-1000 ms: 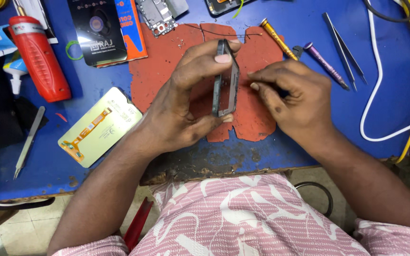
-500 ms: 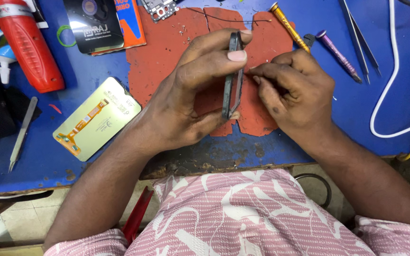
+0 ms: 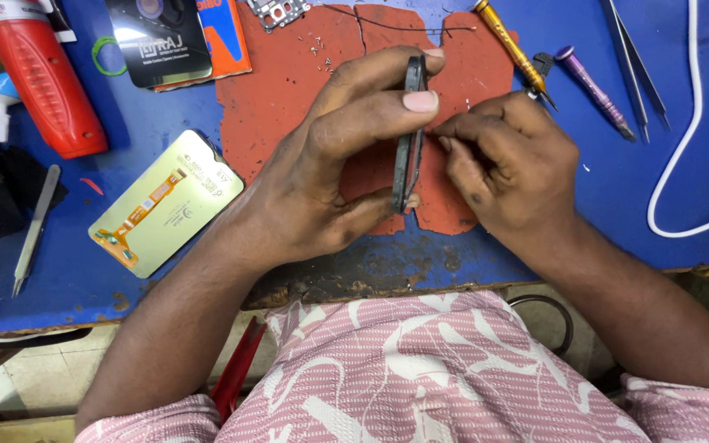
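The right hand (image 3: 506,168) hides whatever its pinched fingertips press against the phone (image 3: 409,135); I cannot tell what it grips. The left hand (image 3: 322,176) clasps that phone on edge above the mat (image 3: 289,90).

The thin dark phone frame (image 3: 409,135) stands on its edge, nearly upright, over the middle of the red work mat (image 3: 289,90). Seen edge-on, it shows as a slim black strip with a slight lean, its top end toward the mat's far side and its bottom end near the mat's front edge. It is raised off the mat rather than lying flat. Its broad faces cannot be made out from this angle.
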